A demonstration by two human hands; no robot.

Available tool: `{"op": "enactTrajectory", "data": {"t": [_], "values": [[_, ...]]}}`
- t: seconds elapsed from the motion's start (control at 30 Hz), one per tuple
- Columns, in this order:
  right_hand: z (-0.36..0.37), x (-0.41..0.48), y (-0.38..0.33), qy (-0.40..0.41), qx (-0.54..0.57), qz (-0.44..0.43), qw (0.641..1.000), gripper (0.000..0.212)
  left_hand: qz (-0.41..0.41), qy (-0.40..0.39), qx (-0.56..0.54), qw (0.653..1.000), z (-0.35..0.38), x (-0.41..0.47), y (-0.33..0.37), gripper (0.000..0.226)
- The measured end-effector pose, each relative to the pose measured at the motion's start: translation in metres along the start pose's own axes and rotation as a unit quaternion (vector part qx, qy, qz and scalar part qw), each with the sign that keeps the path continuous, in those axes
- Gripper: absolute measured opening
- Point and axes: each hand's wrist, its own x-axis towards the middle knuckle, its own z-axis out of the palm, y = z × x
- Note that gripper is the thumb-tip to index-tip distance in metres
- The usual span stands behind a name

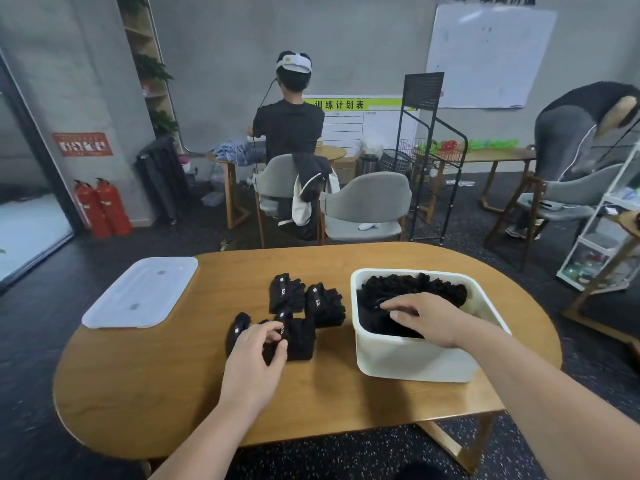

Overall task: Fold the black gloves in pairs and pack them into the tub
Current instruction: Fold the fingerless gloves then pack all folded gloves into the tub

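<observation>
A white tub (415,363) stands on the right half of the wooden table (173,393), holding black gloves (415,289). My right hand (429,317) reaches into the tub with fingers spread flat, pressing on the gloves inside. Left of the tub lie folded black glove pairs: one at the back (285,294), one beside it (325,304), and a nearer bundle (298,337). My left hand (258,348) grips this nearer bundle, thumb and fingers curled round its edge. Another black glove (237,329) lies just left of that hand.
The tub's white lid (138,294) lies flat at the table's far left. Grey chairs (367,209) stand behind the table. A person sits with their back turned at a farther table, and another person bends over at the right. A white shelf unit (609,237) stands at the right.
</observation>
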Motion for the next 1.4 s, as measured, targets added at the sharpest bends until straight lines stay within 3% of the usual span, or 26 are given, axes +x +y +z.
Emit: {"op": "enactTrajectory", "data": {"t": [0.1, 0.23, 0.37, 0.5, 0.8, 1.1, 1.3, 1.4], "values": [[0.002, 0.002, -0.024, 0.049, 0.021, -0.022, 0.998, 0.03, 0.026, 0.053, 0.08, 0.995, -0.012, -0.002, -0.022, 0.032], [0.018, 0.013, -0.067, 0.099, 0.025, -0.067, 0.993, 0.032, -0.023, 0.11, 0.123, 0.986, -0.024, -0.007, -0.054, 0.038], [0.051, 0.027, -0.105, 0.118, 0.041, -0.113, 0.986, 0.032, -0.1, 0.056, 0.116, 0.987, -0.025, -0.015, -0.084, 0.046], [0.103, 0.037, -0.131, 0.114, 0.044, -0.158, 0.98, 0.036, -0.113, -0.005, 0.148, 0.983, -0.018, -0.024, -0.099, 0.054], [0.237, 0.04, -0.138, 0.093, -0.175, -0.203, 0.959, 0.054, -0.078, -0.057, 0.241, 0.966, -0.016, -0.024, -0.1, 0.051], [0.248, 0.032, -0.131, 0.166, -0.2, -0.218, 0.941, 0.047, -0.115, -0.019, 0.191, 0.975, -0.017, -0.024, -0.099, 0.047], [0.248, 0.031, -0.127, 0.167, -0.17, -0.268, 0.934, 0.038, -0.167, -0.012, 0.156, 0.973, -0.018, -0.017, -0.098, 0.058], [0.249, 0.03, -0.125, 0.157, -0.154, -0.292, 0.931, 0.034, -0.209, 0.003, 0.12, 0.971, -0.017, -0.009, -0.1, 0.053]]}}
